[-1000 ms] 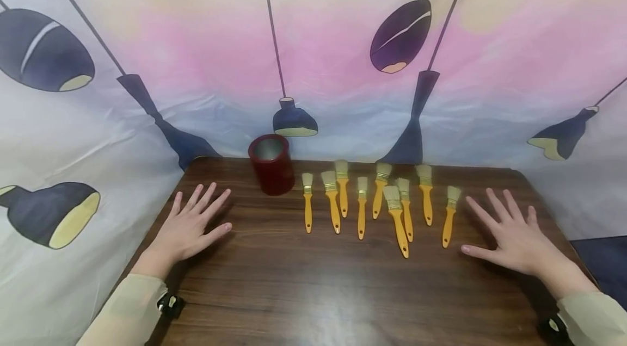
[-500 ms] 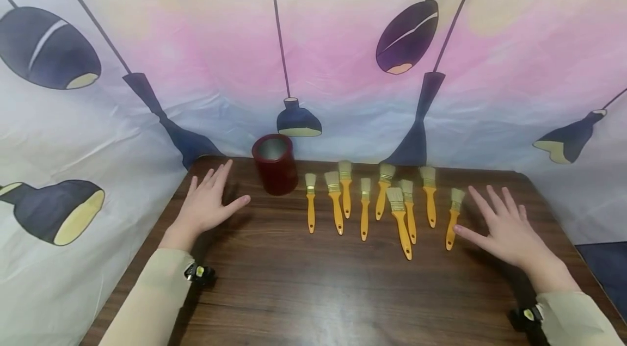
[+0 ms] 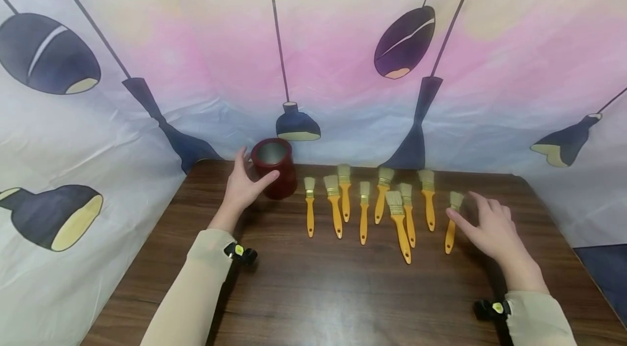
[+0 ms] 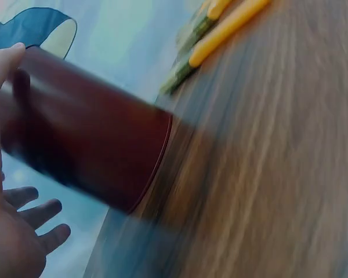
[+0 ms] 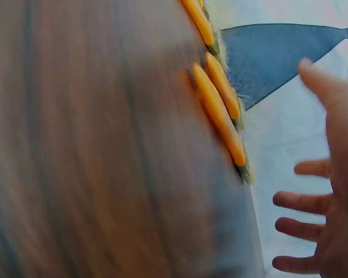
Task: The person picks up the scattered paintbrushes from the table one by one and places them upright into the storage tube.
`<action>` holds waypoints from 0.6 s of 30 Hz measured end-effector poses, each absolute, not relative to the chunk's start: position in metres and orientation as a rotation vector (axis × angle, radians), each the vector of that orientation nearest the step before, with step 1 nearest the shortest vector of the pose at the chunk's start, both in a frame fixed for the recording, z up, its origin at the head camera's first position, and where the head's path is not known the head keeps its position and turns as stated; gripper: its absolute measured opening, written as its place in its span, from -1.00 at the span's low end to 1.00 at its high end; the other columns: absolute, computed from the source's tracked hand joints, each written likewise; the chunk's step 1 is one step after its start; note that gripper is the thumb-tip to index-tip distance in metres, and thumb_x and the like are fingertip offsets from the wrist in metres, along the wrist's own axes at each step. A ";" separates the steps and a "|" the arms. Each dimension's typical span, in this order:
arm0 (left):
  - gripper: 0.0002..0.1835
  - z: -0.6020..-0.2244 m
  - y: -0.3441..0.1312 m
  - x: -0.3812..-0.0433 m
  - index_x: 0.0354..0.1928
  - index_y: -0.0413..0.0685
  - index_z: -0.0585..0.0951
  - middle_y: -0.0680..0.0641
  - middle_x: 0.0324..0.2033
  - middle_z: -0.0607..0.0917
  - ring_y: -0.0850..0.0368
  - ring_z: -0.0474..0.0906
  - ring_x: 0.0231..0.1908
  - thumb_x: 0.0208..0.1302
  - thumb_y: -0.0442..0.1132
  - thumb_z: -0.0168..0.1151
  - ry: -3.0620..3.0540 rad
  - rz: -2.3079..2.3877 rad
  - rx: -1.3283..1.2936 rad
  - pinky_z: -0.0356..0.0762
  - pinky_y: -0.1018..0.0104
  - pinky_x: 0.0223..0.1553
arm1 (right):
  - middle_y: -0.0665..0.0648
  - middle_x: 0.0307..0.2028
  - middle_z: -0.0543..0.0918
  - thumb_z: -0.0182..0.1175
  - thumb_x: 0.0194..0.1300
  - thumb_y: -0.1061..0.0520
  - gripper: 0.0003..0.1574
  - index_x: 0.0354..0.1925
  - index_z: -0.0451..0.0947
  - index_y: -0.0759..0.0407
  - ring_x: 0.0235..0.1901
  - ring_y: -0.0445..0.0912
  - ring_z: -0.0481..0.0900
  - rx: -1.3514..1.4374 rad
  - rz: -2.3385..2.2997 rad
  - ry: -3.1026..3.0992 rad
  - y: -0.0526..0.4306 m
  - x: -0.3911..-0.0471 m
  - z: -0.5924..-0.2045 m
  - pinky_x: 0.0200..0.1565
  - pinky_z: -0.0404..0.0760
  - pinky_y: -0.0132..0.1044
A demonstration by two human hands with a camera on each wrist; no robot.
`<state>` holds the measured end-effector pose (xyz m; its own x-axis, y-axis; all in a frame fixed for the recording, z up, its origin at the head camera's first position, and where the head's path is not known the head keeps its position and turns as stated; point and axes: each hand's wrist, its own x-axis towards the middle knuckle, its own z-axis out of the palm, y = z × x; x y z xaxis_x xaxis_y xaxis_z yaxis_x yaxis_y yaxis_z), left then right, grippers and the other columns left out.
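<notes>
At the far left of the tabletop stands a dark red cylindrical cup (image 3: 285, 185), upright with a grey interior. My left hand (image 3: 239, 187) is at its left side, thumb in front of it and fingers spread behind; in the left wrist view the fingers look apart from the cup, and whether the thumb touches it I cannot tell. Several flat paintbrushes with yellow handles lie in a loose group right of the cup, bristles pointing away. Over the rightmost paintbrush (image 3: 449, 238), my right hand (image 3: 496, 233) hovers with fingers loosely bent, thumb overlapping the brush; it holds nothing.
The brown wooden table (image 3: 333, 291) reaches back to a hanging cloth (image 3: 206, 52) printed with lamps. Two paintbrushes near the middle lie close together, the wider paintbrush (image 3: 399, 226) in front. Both wrists wear black bands.
My left hand has moved right and forward, from the table's left side to the cup. The right hand has moved left to the rightmost paintbrush, its fingers drawing closer together.
</notes>
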<state>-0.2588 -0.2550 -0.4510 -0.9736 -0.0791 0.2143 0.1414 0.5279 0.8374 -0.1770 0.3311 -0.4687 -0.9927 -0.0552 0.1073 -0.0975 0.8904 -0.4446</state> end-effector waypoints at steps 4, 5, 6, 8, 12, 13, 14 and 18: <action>0.31 -0.453 -0.243 -0.266 0.79 0.13 -0.04 -0.26 0.66 0.27 -0.25 0.30 0.58 0.22 0.25 0.60 -2.472 -1.499 -0.005 0.33 -0.27 0.51 | 0.76 0.35 0.32 0.13 0.63 -0.36 0.09 0.49 0.26 0.59 0.31 0.72 0.18 0.060 0.745 -2.915 0.328 -0.175 -0.476 0.20 0.20 0.68; 0.31 -0.453 -0.240 -0.267 0.79 0.16 -0.03 -0.23 0.66 0.27 -0.22 0.30 0.58 0.21 0.25 0.62 -2.459 -1.507 0.001 0.33 -0.26 0.51 | 0.75 0.34 0.34 0.13 0.63 -0.35 0.08 0.48 0.27 0.61 0.31 0.71 0.19 0.052 0.755 -2.903 0.327 -0.174 -0.477 0.22 0.21 0.66; 0.31 -0.453 -0.238 -0.268 0.79 0.19 -0.02 -0.20 0.66 0.27 -0.21 0.29 0.59 0.19 0.25 0.62 -2.450 -1.510 0.005 0.33 -0.27 0.51 | 0.75 0.32 0.37 0.15 0.63 -0.34 0.08 0.46 0.29 0.63 0.30 0.71 0.21 0.045 0.761 -2.892 0.326 -0.174 -0.478 0.23 0.21 0.64; 0.29 -0.453 -0.234 -0.270 0.78 0.23 0.00 -0.14 0.67 0.26 -0.18 0.26 0.60 0.19 0.25 0.63 -2.439 -1.505 0.000 0.31 -0.30 0.52 | 0.73 0.27 0.42 0.18 0.62 -0.32 0.08 0.43 0.31 0.66 0.28 0.69 0.27 0.034 0.775 -2.881 0.323 -0.174 -0.480 0.24 0.25 0.61; 0.23 -0.453 -0.229 -0.271 0.77 0.22 0.07 -0.09 0.68 0.25 -0.15 0.24 0.59 0.20 0.22 0.63 -2.418 -1.476 -0.009 0.29 -0.34 0.51 | 0.67 0.17 0.53 0.27 0.56 -0.33 0.07 0.38 0.36 0.64 0.18 0.58 0.44 -0.015 0.801 -2.890 0.316 -0.173 -0.482 0.16 0.42 0.54; 0.22 -0.453 -0.229 -0.271 0.76 0.21 0.10 -0.09 0.67 0.26 -0.15 0.25 0.59 0.21 0.21 0.63 -2.409 -1.473 -0.010 0.29 -0.34 0.51 | 0.65 0.15 0.55 0.28 0.54 -0.34 0.08 0.39 0.35 0.64 0.15 0.56 0.47 -0.031 0.811 -2.897 0.315 -0.173 -0.482 0.12 0.45 0.53; 0.20 -0.453 -0.228 -0.271 0.75 0.19 0.12 -0.09 0.66 0.27 -0.15 0.26 0.58 0.21 0.20 0.63 -2.400 -1.472 -0.009 0.29 -0.34 0.51 | 0.64 0.14 0.56 0.29 0.54 -0.34 0.09 0.39 0.35 0.63 0.13 0.54 0.50 -0.049 0.821 -2.905 0.314 -0.173 -0.482 0.10 0.48 0.51; 0.16 -0.453 -0.225 -0.267 0.71 0.14 0.20 -0.11 0.58 0.40 -0.14 0.34 0.51 0.18 0.16 0.66 -2.368 -1.480 -0.016 0.36 -0.32 0.48 | 0.61 0.10 0.60 0.30 0.53 -0.35 0.13 0.44 0.31 0.62 0.09 0.50 0.56 -0.112 0.864 -2.929 0.312 -0.174 -0.484 0.06 0.54 0.46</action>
<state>-0.2666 -0.2251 -0.4533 -0.9398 -0.1719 0.2954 0.1902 0.4551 0.8699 -0.1736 0.3120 -0.4837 -0.9937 0.0945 0.0609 0.0463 0.8376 -0.5444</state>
